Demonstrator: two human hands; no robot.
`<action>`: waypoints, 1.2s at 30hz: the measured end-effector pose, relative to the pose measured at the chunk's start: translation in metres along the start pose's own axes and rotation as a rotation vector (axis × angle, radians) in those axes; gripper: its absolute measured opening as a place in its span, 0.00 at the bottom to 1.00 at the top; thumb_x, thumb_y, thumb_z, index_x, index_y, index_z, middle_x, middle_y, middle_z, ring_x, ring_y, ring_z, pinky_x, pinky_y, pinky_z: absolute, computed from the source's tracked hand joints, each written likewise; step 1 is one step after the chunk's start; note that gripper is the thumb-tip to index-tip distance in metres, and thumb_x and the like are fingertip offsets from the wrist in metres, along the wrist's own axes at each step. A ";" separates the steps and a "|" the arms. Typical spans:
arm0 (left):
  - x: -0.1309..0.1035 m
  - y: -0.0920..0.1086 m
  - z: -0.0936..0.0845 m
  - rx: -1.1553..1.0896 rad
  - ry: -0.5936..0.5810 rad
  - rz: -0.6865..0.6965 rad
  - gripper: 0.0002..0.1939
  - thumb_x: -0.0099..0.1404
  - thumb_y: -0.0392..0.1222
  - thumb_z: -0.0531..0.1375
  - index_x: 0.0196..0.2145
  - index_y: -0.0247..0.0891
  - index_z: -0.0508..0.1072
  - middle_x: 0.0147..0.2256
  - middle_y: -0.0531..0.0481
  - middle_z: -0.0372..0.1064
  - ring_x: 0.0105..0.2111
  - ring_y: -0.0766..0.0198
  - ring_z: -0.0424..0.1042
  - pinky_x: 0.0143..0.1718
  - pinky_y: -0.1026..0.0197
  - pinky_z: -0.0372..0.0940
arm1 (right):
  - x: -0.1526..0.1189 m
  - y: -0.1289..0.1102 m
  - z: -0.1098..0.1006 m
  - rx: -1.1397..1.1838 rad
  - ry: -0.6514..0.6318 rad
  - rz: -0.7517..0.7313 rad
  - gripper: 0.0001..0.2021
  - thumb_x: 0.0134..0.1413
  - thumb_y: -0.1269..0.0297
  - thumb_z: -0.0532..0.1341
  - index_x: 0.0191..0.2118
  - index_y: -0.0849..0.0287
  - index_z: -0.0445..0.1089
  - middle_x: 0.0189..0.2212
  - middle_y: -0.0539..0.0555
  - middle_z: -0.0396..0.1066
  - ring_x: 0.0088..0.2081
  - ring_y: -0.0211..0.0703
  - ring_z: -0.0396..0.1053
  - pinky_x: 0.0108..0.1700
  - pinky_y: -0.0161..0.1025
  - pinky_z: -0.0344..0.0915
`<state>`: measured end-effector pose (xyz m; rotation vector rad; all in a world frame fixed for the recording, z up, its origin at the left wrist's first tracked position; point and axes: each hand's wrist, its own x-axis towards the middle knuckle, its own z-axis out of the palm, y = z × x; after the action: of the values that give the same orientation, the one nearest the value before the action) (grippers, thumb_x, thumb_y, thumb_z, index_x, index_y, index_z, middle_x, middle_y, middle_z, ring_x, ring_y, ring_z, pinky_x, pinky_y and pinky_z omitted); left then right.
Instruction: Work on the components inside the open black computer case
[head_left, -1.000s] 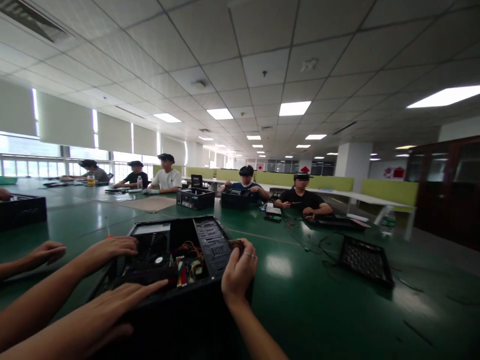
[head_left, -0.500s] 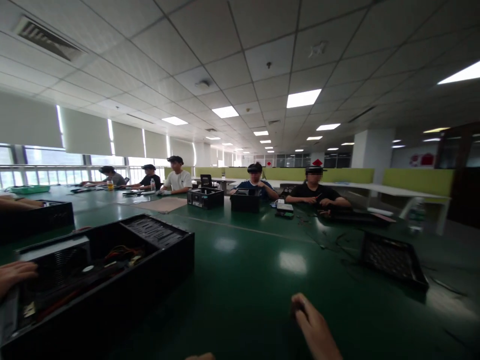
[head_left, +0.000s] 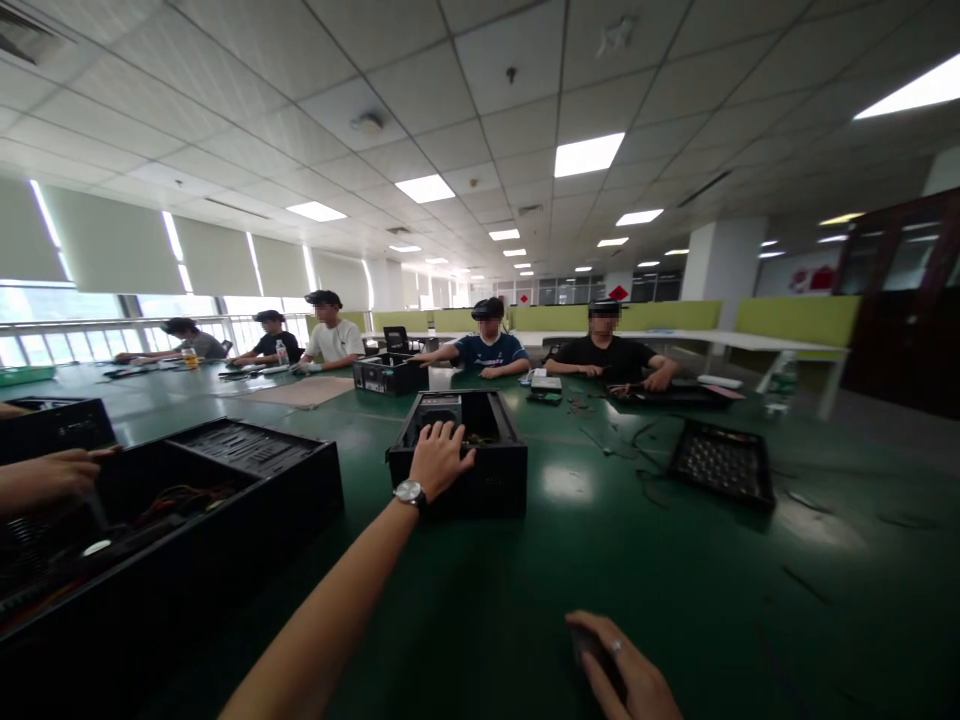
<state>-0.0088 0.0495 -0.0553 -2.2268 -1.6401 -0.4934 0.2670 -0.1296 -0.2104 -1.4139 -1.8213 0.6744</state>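
Note:
My left hand (head_left: pixel 441 462), with a silver watch on its wrist, reaches forward onto a black computer case (head_left: pixel 499 490). Its fingers hook over the case's near rim, and the thumb lies to the right. Inside the open case sits a power supply (head_left: pixel 441 408); some wires show beside it. Low in the view, my right hand (head_left: pixel 626 660) curls around a small dark object (head_left: pixel 589 645), too shadowed to identify. A ring is on one of its fingers.
At left, another person's hand (head_left: pixel 56 480) reaches over a larger open computer case (head_left: pixel 270 510). A black perforated panel (head_left: pixel 724 462) and loose cables lie to the right. Across the green table (head_left: pixel 487 600), several people sit beside other cases, parts and a water bottle (head_left: pixel 781 382).
My left hand has come up from the bottom edge onto the black computer case, which now stands nearer. The person opposite now reaches toward another case. My right hand stays low.

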 end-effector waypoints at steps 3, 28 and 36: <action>0.004 0.004 -0.007 0.003 -0.083 -0.047 0.26 0.77 0.52 0.44 0.44 0.33 0.76 0.43 0.36 0.76 0.49 0.48 0.75 0.51 0.51 0.63 | -0.005 -0.010 -0.010 0.000 0.118 -0.042 0.20 0.65 0.51 0.54 0.56 0.49 0.73 0.51 0.55 0.75 0.52 0.51 0.74 0.52 0.44 0.71; -0.097 0.035 -0.045 0.151 -0.650 0.489 0.45 0.50 0.56 0.74 0.62 0.45 0.63 0.59 0.33 0.61 0.59 0.36 0.63 0.53 0.37 0.66 | 0.104 -0.190 -0.001 -1.030 -0.647 -0.073 0.14 0.59 0.71 0.67 0.51 0.62 0.72 0.51 0.57 0.73 0.49 0.50 0.74 0.49 0.50 0.74; -0.096 0.036 -0.026 0.142 -0.722 0.530 0.52 0.42 0.47 0.77 0.62 0.44 0.61 0.63 0.31 0.51 0.62 0.34 0.57 0.54 0.38 0.66 | 0.126 -0.181 0.015 -1.044 -0.677 0.085 0.14 0.64 0.61 0.65 0.51 0.61 0.71 0.50 0.57 0.73 0.47 0.48 0.74 0.47 0.48 0.74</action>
<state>-0.0029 -0.0532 -0.0785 -2.7455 -1.1818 0.6066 0.1315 -0.0546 -0.0530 -2.0680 -2.8952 0.2016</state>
